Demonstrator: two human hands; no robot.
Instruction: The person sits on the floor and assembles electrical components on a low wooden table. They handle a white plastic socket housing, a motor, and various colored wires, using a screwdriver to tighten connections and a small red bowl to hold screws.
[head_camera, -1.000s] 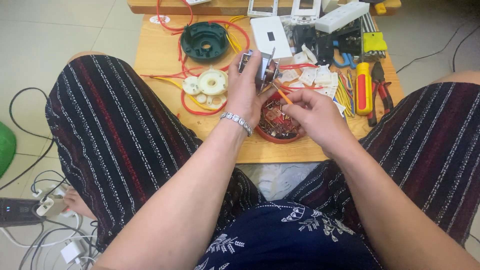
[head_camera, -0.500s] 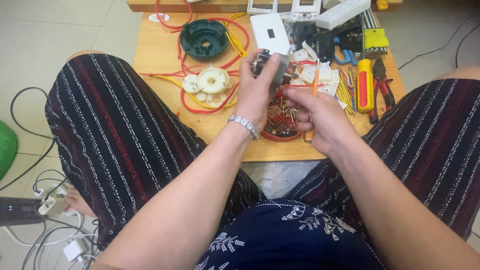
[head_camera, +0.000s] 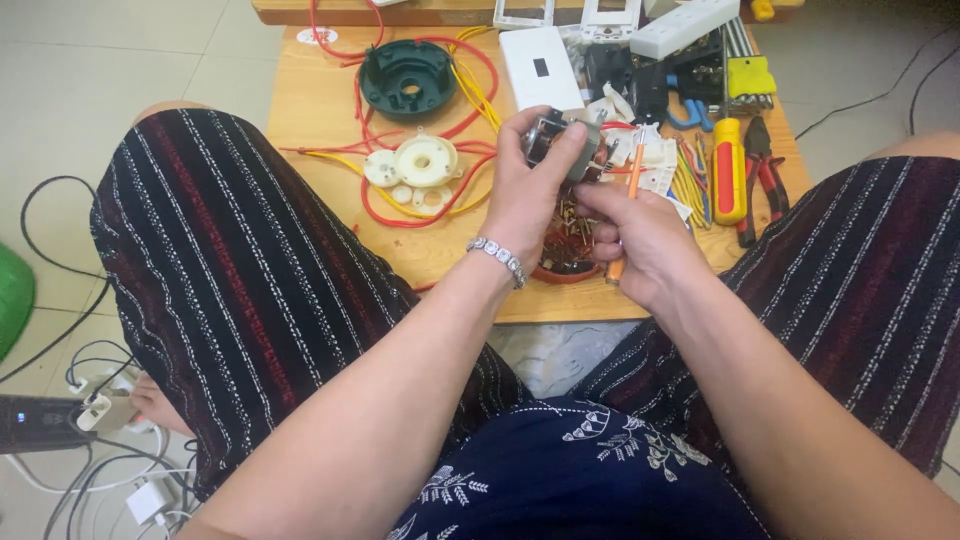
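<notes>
— What did the left hand (head_camera: 525, 200) have in it?

— A small grey metal motor (head_camera: 560, 150), cylindrical, with a bit of copper showing. The fingers were curled tight around it, thumb pressed across its front, lifting it clear of the low wooden table (head_camera: 320, 100).

— And the right hand (head_camera: 640, 240)?

— Its fingers were closed on a thin orange-handled screwdriver (head_camera: 628, 205), held nearly upright. The upper end of the tool rose just past the fingertips, right beside the motor; whether it touched the motor, I could not tell.

— Where did the two hands sit against each other?

— Close together, knuckles almost meeting. Directly beneath the fingers of both lay a shallow red round dish of small screws and metal bits (head_camera: 565, 255), partly hidden by them.

— What else lay near?

— Beyond the left fingertips, a flat white rectangular plastic cover plate (head_camera: 540, 65). Out past the left thumb side, a white round plastic gear housing (head_camera: 420, 165) ringed by looping red and yellow wires (head_camera: 470, 85), and farther off a dark green round plastic base (head_camera: 405, 78). Beyond the right hand's outer edge, a stubby red-and-yellow screwdriver (head_camera: 728, 170) and red-handled pliers (head_camera: 762, 175) lay side by side.
</notes>
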